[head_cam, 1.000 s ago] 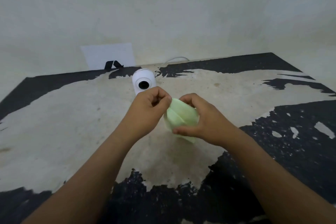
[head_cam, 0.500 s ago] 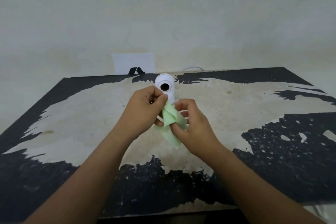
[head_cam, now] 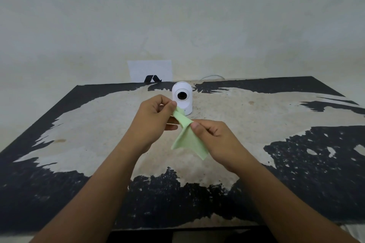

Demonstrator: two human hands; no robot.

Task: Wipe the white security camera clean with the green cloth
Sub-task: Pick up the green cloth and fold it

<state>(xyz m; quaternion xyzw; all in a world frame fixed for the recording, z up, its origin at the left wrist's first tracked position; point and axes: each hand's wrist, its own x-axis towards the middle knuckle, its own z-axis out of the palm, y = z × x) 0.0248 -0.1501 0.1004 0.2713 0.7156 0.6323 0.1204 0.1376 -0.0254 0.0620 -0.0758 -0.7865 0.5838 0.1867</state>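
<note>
The white security camera (head_cam: 182,97) stands upright near the far edge of the table, its dark round lens facing me. In front of it, above the table, both my hands hold the pale green cloth (head_cam: 187,140). My left hand (head_cam: 153,119) pinches the cloth's top corner just left of the camera's base. My right hand (head_cam: 212,134) pinches another fold lower and to the right. The rest of the cloth hangs down loosely between them. Neither hand nor the cloth touches the camera.
The worn table (head_cam: 98,134) is black with large beige patches where the finish is gone. A white card (head_cam: 150,70) with a black mark leans on the wall behind it. A thin white cable (head_cam: 211,76) runs off behind the camera.
The bunched cloth has been pulled open and now hangs spread between my hands, which have moved apart. My view has shifted, so the camera sits more central and farther off.
</note>
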